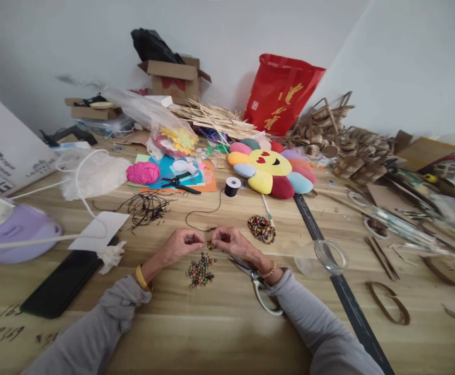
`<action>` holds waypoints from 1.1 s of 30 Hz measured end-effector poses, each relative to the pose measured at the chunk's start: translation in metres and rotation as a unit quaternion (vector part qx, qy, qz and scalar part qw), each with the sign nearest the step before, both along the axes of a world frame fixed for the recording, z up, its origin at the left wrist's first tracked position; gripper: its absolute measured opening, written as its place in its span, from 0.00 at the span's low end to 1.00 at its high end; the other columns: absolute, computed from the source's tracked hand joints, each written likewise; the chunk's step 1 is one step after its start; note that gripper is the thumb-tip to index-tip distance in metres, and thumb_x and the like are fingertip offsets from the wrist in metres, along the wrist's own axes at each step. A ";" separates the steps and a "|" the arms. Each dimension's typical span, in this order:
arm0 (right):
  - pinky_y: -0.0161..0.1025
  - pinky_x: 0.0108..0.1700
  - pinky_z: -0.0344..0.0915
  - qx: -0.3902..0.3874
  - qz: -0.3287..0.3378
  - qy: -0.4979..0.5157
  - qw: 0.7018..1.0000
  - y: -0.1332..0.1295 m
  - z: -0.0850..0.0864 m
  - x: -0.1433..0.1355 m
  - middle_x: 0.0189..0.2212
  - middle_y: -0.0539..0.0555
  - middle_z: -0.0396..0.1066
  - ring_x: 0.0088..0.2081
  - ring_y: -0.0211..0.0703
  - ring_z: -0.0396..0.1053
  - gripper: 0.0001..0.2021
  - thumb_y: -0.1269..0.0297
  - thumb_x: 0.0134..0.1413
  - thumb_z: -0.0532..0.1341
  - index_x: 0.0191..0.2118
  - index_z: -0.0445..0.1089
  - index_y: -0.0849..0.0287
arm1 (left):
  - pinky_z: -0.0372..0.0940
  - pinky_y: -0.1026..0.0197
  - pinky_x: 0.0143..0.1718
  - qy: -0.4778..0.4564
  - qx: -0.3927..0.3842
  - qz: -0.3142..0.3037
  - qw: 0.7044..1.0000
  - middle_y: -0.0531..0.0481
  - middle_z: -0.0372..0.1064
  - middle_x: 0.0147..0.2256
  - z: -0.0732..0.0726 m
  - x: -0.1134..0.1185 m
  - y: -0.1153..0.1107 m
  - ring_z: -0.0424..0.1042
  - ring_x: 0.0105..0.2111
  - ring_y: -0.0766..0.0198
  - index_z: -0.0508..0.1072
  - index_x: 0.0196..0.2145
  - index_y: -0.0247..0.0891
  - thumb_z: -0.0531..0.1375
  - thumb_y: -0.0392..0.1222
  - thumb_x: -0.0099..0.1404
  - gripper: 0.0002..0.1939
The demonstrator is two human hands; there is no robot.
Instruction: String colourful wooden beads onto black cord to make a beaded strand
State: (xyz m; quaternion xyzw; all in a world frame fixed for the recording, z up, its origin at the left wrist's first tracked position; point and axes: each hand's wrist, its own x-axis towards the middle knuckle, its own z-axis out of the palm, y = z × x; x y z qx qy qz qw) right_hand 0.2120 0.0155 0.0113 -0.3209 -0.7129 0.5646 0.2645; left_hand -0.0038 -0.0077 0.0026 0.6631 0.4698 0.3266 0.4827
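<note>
Above a small pile of mixed-colour beads (201,271), my two hands face each other, fingertips close together. The fingers of my left hand (183,245) are pinched; what lies between them is too small to make out. My right hand (232,242) pinches the end part of a thin black cord (200,212), with a few beads showing by its fingertips. That cord runs back to a spool (232,187) standing on the table. Scissors (264,297) with pale handles lie beneath my right wrist. A coiled string of beads (261,229) rests to the right.
At left lie a black phone (65,284), a tangle of black cords (145,208) and pliers (180,184). A flower cushion (272,165) sits behind the spool. On the right are a clear plastic jar (321,258) and a black strip (344,286).
</note>
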 end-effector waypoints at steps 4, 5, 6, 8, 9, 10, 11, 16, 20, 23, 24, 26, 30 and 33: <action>0.30 0.27 0.52 0.002 0.015 -0.001 1.000 0.000 -0.001 0.000 0.23 0.46 0.61 0.24 0.31 0.54 0.11 0.59 0.54 0.61 0.30 0.67 0.63 | 0.68 0.62 0.33 -0.026 -0.016 -0.002 1.000 0.46 0.76 0.27 -0.002 -0.002 0.004 0.73 0.28 0.62 0.75 0.28 0.31 0.65 0.42 0.53 0.10; 0.30 0.27 0.52 0.001 0.015 -0.003 1.000 0.000 -0.002 0.000 0.23 0.46 0.61 0.24 0.32 0.54 0.11 0.58 0.54 0.61 0.31 0.67 0.63 | 0.68 0.62 0.34 -0.029 -0.020 -0.005 0.999 0.46 0.76 0.27 -0.002 -0.002 0.005 0.73 0.28 0.62 0.75 0.28 0.31 0.65 0.42 0.52 0.10; 0.30 0.27 0.52 0.001 0.015 -0.007 1.000 0.000 -0.002 0.000 0.23 0.46 0.60 0.24 0.32 0.54 0.12 0.57 0.55 0.61 0.31 0.67 0.63 | 0.68 0.61 0.34 -0.033 -0.022 -0.007 0.999 0.46 0.76 0.27 -0.003 -0.002 0.006 0.73 0.28 0.62 0.75 0.28 0.31 0.65 0.42 0.52 0.10; 0.30 0.27 0.52 0.001 0.017 -0.012 1.000 -0.001 -0.004 -0.001 0.23 0.46 0.61 0.24 0.32 0.55 0.13 0.56 0.55 0.61 0.31 0.67 0.62 | 0.68 0.61 0.35 -0.040 -0.026 -0.011 0.999 0.46 0.76 0.27 -0.005 -0.002 0.008 0.73 0.28 0.62 0.75 0.28 0.31 0.66 0.42 0.51 0.10; 0.30 0.27 0.53 0.002 0.020 -0.013 1.000 -0.001 -0.004 -0.001 0.23 0.47 0.62 0.25 0.32 0.55 0.13 0.56 0.55 0.61 0.31 0.67 0.62 | 0.68 0.61 0.35 -0.042 -0.026 -0.012 0.999 0.46 0.76 0.27 -0.006 -0.002 0.009 0.74 0.28 0.62 0.75 0.28 0.32 0.65 0.42 0.51 0.10; 0.30 0.27 0.53 0.004 0.023 -0.014 1.000 -0.001 -0.004 -0.001 0.23 0.47 0.62 0.25 0.32 0.56 0.13 0.56 0.55 0.61 0.31 0.67 0.62 | 0.68 0.62 0.34 -0.043 -0.026 -0.012 0.999 0.47 0.76 0.27 -0.007 -0.001 0.009 0.73 0.28 0.63 0.75 0.28 0.32 0.65 0.42 0.51 0.10; 0.30 0.28 0.53 0.006 0.025 -0.017 1.000 -0.001 -0.004 -0.001 0.23 0.47 0.62 0.25 0.32 0.56 0.13 0.56 0.56 0.61 0.32 0.67 0.62 | 0.68 0.62 0.34 -0.042 -0.026 -0.012 0.999 0.47 0.75 0.27 -0.008 -0.001 0.009 0.73 0.28 0.63 0.75 0.28 0.32 0.65 0.42 0.52 0.09; 0.30 0.28 0.53 0.029 0.021 -0.039 0.999 -0.002 -0.004 -0.001 0.24 0.47 0.62 0.26 0.33 0.56 0.12 0.58 0.56 0.61 0.31 0.67 0.62 | 0.67 0.64 0.31 -0.038 -0.029 -0.010 0.999 0.48 0.75 0.25 -0.007 0.001 0.010 0.72 0.26 0.64 0.75 0.27 0.32 0.65 0.40 0.51 0.08; 0.30 0.28 0.54 0.046 0.022 -0.053 0.997 -0.002 -0.003 -0.002 0.24 0.47 0.62 0.26 0.33 0.57 0.08 0.62 0.56 0.60 0.31 0.67 0.62 | 0.67 0.65 0.31 -0.035 -0.040 -0.014 0.998 0.48 0.75 0.25 -0.004 0.002 0.010 0.72 0.26 0.65 0.75 0.27 0.32 0.64 0.40 0.51 0.07; 0.30 0.28 0.54 0.053 0.022 -0.060 0.997 -0.002 -0.001 -0.002 0.24 0.47 0.62 0.26 0.33 0.57 0.06 0.65 0.56 0.59 0.31 0.67 0.62 | 0.67 0.64 0.31 -0.028 -0.045 -0.012 0.999 0.48 0.74 0.26 -0.002 0.002 0.009 0.72 0.27 0.65 0.75 0.27 0.32 0.65 0.40 0.51 0.08; 0.30 0.28 0.54 0.056 0.021 -0.062 0.996 -0.002 -0.001 -0.002 0.24 0.47 0.62 0.26 0.33 0.57 0.05 0.66 0.56 0.59 0.31 0.67 0.62 | 0.67 0.64 0.31 -0.026 -0.045 -0.010 0.999 0.48 0.74 0.26 -0.002 0.002 0.009 0.71 0.27 0.65 0.75 0.27 0.32 0.65 0.41 0.51 0.08; 0.30 0.28 0.54 0.062 0.020 -0.066 0.996 -0.002 0.000 -0.002 0.24 0.47 0.61 0.25 0.33 0.57 0.05 0.67 0.56 0.58 0.31 0.66 0.62 | 0.67 0.64 0.31 -0.021 -0.046 -0.010 0.999 0.49 0.74 0.26 -0.001 0.002 0.008 0.71 0.27 0.65 0.75 0.27 0.32 0.65 0.41 0.51 0.08; 0.30 0.28 0.55 0.074 0.017 -0.068 0.995 -0.002 0.000 0.000 0.23 0.47 0.61 0.25 0.33 0.57 0.05 0.66 0.56 0.59 0.31 0.66 0.62 | 0.66 0.65 0.29 -0.007 -0.044 -0.012 0.999 0.49 0.73 0.25 0.000 0.003 0.008 0.70 0.25 0.65 0.75 0.27 0.32 0.64 0.41 0.52 0.08; 0.30 0.28 0.55 0.083 0.018 -0.071 0.994 -0.002 0.000 0.000 0.24 0.47 0.62 0.26 0.33 0.57 0.05 0.66 0.56 0.59 0.31 0.66 0.62 | 0.65 0.65 0.28 -0.002 -0.038 -0.010 0.999 0.49 0.73 0.25 0.000 0.003 0.008 0.69 0.25 0.66 0.75 0.27 0.32 0.64 0.40 0.52 0.07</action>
